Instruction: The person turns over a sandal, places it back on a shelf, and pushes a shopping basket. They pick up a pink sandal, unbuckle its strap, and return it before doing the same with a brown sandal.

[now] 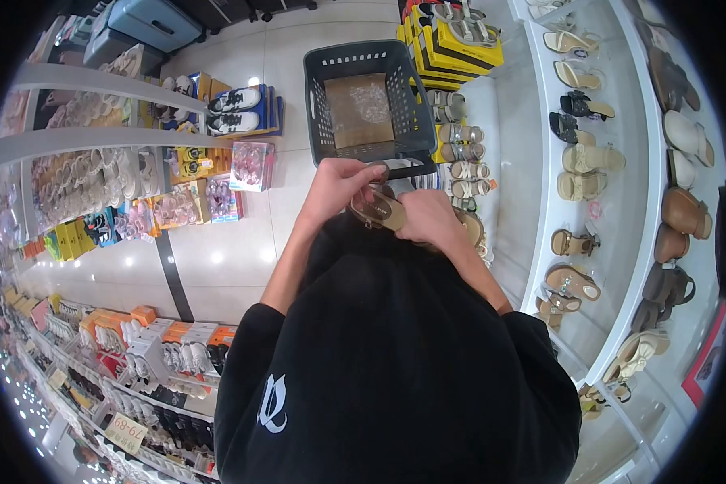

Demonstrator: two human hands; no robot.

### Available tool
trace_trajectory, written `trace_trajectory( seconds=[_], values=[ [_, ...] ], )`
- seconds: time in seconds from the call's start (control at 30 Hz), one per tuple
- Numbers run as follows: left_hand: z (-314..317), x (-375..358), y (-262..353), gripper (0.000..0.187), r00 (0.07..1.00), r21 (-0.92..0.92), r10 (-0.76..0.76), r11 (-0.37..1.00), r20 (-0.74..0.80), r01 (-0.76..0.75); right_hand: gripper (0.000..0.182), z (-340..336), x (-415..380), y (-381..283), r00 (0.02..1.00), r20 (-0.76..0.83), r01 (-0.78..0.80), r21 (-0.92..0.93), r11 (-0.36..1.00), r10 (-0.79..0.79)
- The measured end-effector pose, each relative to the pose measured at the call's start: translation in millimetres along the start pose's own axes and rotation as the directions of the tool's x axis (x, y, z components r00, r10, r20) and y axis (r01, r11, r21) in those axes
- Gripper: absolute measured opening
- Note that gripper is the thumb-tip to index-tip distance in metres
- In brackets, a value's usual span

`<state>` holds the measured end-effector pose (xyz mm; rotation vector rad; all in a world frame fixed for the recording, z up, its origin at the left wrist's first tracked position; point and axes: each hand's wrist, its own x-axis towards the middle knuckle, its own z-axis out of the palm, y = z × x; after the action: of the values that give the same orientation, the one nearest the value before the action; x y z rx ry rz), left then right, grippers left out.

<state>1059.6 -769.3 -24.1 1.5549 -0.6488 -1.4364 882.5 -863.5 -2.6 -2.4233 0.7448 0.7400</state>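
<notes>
A brown and tan sandal (pixel 385 211) is held between my two hands, in front of my black shirt. My left hand (pixel 340 187) pinches a dark part at the sandal's upper end, thumb and fingers pressed together. My right hand (pixel 429 216) is closed around the other end, its fingertips partly hidden behind the sole. Just beyond my hands stands a dark grey basket (pixel 319 105) with a brown cardboard piece (pixel 367 109) at its bottom. Another tan sandal (pixel 469 227) shows beside my right wrist, partly covered by my arm.
White shelves (pixel 528 161) with sandals run along the right. Stacked yellow shoe boxes (pixel 452 60) stand beyond the basket's right side. To the left, racks hold many shoes, with white sneakers (pixel 235 111) on blue boxes. Tiled floor (pixel 234 234) lies between the racks and me.
</notes>
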Motion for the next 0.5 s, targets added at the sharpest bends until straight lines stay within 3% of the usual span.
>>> trace_trajectory(
  seconds=[0.27,0.37,0.5],
  values=[
    [-12.7,-9.6,-7.8,0.023,0.984,-0.146,-0.002,0.989,0.175,0.028,0.050,-7.8,-4.5,5.4,0.998,0.041,-0.053,0.088,0.995,0.050],
    [-12.2,-21.2,-13.3,0.024,0.967,-0.223,0.071,0.975,0.244,-0.016,0.053,-4.2,-2.9,10.7,0.996,0.019,-0.092,0.108,0.990,0.090],
    [-18.0,-35.2,-18.4,0.021,0.954,-0.124,0.030,0.992,0.298,0.008,0.055,-8.5,-3.6,15.4,0.994,-0.036,-0.100,0.153,0.983,0.106]
  ],
)
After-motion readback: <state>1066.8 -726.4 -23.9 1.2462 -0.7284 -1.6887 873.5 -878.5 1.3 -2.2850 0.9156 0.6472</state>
